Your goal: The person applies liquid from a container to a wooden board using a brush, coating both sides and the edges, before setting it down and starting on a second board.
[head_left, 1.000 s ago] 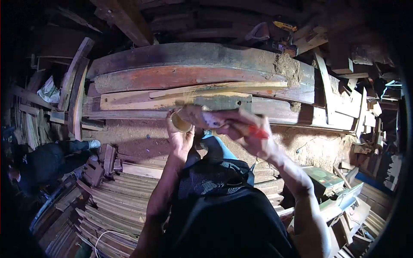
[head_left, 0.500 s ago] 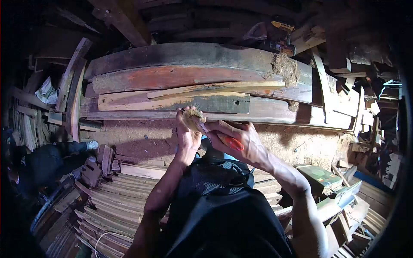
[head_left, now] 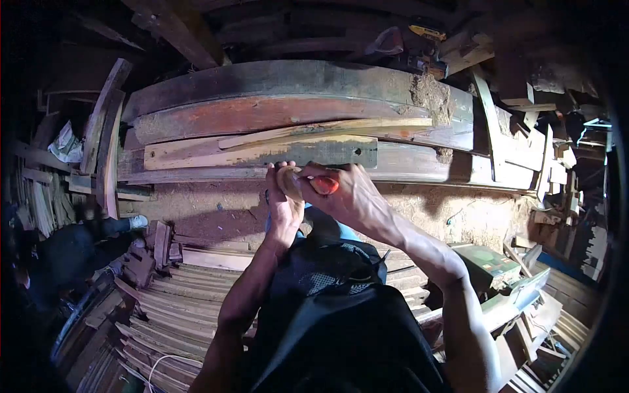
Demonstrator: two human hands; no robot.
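Observation:
My left hand [head_left: 284,213] is wrapped around a small, rounded, pale wooden piece [head_left: 288,182], held up in front of my body close to the bench's near edge. My right hand [head_left: 359,202] grips a tool by its red-orange handle [head_left: 324,185]. Its working end points toward the wooden piece and is mostly hidden by my fingers, so I cannot tell what kind of tool it is. Just beyond both hands lies a plank [head_left: 262,155] with a hole near each end, and a thin curved strip of wood [head_left: 327,130] rests across it.
The plank bench [head_left: 275,78] has a heap of shavings [head_left: 432,98] at its right. A yellow power tool [head_left: 427,33] sits at the back. Stacked boards [head_left: 190,288] lie at lower left, near a person's leg [head_left: 105,228]. A green box [head_left: 485,265] stands at right.
My right hand has shifted up and left, turning the tool so its handle end faces me more. My left hand still holds the wooden piece, now tilted differently.

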